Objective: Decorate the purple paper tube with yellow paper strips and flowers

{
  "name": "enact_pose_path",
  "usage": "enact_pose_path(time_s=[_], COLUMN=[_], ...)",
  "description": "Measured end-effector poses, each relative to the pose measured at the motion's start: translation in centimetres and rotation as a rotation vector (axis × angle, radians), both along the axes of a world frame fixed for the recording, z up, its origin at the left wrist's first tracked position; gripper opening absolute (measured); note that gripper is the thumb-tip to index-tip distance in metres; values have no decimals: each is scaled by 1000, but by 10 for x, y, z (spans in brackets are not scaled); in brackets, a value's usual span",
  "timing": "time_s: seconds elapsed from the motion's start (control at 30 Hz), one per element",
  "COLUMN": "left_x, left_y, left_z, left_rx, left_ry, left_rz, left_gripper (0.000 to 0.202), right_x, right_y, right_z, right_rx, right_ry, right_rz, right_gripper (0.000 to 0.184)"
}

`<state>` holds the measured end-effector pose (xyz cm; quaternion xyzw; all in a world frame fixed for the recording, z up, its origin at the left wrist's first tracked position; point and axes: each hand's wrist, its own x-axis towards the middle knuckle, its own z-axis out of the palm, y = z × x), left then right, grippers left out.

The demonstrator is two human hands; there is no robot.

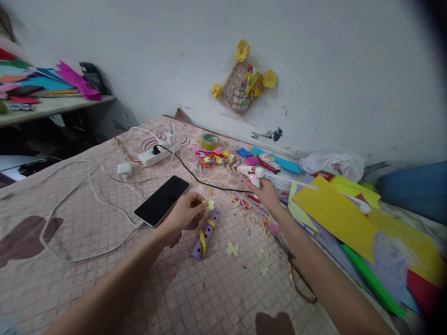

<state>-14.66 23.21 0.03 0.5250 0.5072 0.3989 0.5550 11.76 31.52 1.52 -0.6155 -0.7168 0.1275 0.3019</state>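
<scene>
My left hand point(188, 209) pinches a small pale-yellow paper cutout point(210, 204) between thumb and fingers. Just below it lies a purple paper roll point(206, 235) with dark dots and a yellow strip wound around it. My right hand point(267, 193) is wrapped round the handle of a white hot glue gun point(252, 172), which has a lit red light and a clear glue stick point(296, 181) sticking out at its back. The nozzle points left. A pale-yellow butterfly cutout point(233, 249) rests flat on the cloth, right of the roll.
A charging phone point(162, 200) lies beside my left hand. Behind it are a power strip point(159, 154) and loose cables. Scissors point(296, 274) lie under my right forearm. Tape point(210, 141), a pile of paper cutouts point(214, 157) and coloured sheets point(335, 214) line the wall side.
</scene>
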Motion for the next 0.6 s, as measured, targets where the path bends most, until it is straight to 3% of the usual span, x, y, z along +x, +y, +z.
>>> enact_pose_path(time_s=[0.1,0.2,0.33,0.43,0.6], left_x=[0,1,3,3,2], left_y=[1,2,-1,-5,-9], left_z=[1,4,6,8,14], left_rx=[10,30,152,322,757], left_ry=[-23,-32,27,151,310], left_rz=[-42,-67,-24,35,38], left_gripper=[20,19,14,8,5], right_x=[4,5,4,4,3], right_y=[-20,-41,-58,-64,-70], right_z=[15,26,30,28,29], right_rx=[-80,-332,-546,-592,-582], right_ry=[166,438,564,565,514], right_rz=[77,250,356,347,365], right_gripper=[31,33,36,38,40])
